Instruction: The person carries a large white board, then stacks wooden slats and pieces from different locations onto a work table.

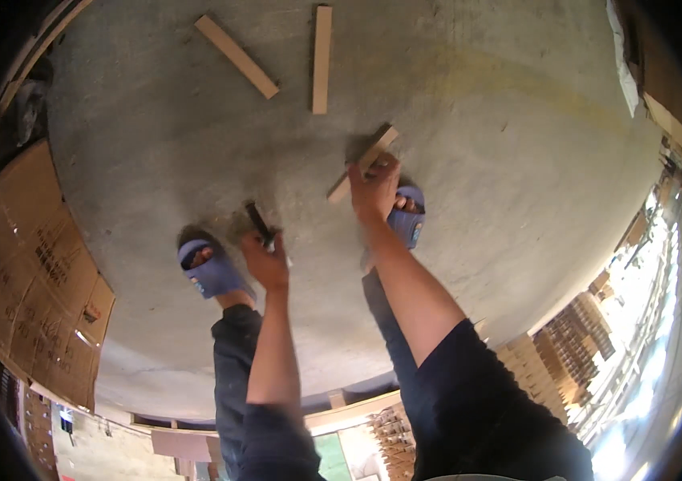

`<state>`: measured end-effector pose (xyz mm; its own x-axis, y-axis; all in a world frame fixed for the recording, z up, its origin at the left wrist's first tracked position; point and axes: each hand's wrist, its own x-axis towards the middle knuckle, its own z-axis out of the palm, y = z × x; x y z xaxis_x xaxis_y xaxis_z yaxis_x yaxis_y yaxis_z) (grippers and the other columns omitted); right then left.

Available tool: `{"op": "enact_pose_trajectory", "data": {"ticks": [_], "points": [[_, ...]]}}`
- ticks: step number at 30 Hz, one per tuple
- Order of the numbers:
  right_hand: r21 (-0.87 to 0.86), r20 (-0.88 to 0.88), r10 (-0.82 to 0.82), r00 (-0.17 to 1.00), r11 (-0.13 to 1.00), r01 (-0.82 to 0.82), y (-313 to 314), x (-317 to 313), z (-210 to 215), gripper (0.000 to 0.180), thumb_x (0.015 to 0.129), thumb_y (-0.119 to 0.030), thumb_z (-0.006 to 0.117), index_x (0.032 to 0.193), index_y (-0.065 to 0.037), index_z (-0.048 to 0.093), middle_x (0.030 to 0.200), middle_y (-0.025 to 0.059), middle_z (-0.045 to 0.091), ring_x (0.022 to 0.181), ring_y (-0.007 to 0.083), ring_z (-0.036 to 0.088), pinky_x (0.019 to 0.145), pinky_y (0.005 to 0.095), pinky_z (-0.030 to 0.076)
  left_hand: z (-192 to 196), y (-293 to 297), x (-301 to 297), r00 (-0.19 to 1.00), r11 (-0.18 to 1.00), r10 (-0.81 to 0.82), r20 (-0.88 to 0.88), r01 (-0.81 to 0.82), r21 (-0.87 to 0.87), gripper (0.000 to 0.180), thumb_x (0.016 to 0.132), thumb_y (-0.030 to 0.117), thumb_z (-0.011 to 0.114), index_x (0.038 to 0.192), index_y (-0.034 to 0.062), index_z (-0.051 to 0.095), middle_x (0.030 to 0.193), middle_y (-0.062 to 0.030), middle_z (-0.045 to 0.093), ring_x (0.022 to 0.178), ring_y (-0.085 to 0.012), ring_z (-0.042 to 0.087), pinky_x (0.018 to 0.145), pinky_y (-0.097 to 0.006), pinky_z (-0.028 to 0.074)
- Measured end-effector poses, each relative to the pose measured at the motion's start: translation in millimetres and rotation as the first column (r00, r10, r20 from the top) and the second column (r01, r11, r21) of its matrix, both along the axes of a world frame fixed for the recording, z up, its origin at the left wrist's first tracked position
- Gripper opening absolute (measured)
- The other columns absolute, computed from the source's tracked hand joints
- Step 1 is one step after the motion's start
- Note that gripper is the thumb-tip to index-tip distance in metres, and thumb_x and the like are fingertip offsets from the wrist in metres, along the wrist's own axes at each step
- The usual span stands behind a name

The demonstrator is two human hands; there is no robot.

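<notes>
My right hand is closed around a short wooden strip, which slants just above the concrete floor, in front of my right foot. Both ends of the strip stick out past the fingers. Lower and to the left, my left hand grips a slim black tool with its dark end pointing away from me. The fingers cover part of the tool, so its kind does not show. Farther off lie two more wooden strips: a slanted one and a straighter one.
My feet, in blue slippers, stand apart on the concrete floor. A flattened cardboard box leans at the left. Stacked brown pieces stand at the lower right, and a white sheet lies at the far right edge.
</notes>
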<state>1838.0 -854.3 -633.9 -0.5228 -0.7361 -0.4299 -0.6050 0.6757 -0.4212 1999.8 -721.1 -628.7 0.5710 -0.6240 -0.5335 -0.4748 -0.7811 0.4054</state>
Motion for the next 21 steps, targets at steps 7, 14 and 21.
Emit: {"op": "enact_pose_trajectory", "data": {"ticks": [7,14,21], "points": [[-0.194,0.013,0.237,0.971,0.954,-0.23,-116.8,6.3,-21.3,0.043,0.073,-0.018,0.057,0.111,-0.006,0.04,0.1,0.0164,0.049,0.094,0.0329,0.05,0.077,0.0415,0.043,-19.6,-150.4,26.6,0.98,0.896,0.174,-0.093,-0.197,-0.397,0.036,0.076,0.016,0.055,0.106,0.0006,0.045,0.085,-0.0177,0.057,0.073,-0.032,0.056,0.067,-0.036,0.045],[0.0,0.029,0.408,0.912,0.913,-0.408,-170.1,32.0,-8.5,0.062,0.074,-0.031,0.061,0.125,-0.008,0.032,0.124,0.0172,0.038,0.109,0.0353,0.043,0.086,0.0407,0.041,-23.4,-307.0,36.1,0.949,0.952,-0.184,0.256,0.237,-0.192,0.053,0.077,0.024,0.06,0.119,0.0078,0.031,0.11,-0.017,0.05,0.093,-0.0339,0.054,0.07,-0.042,0.045],[0.297,0.23,0.642,0.731,0.669,-0.681,-20.4,-89.9,77.0,0.02,0.075,-0.017,0.05,0.088,-0.002,0.053,0.089,0.0165,0.057,0.082,0.0297,0.056,0.069,0.0364,0.045,55.3,-123.4,31.3,0.739,0.928,0.351,-0.575,-0.355,0.111,0.026,0.082,0.031,0.048,0.082,0.0045,0.051,0.069,-0.003,0.05,0.063,-0.0138,0.045,0.056,-0.031,0.038]]}}
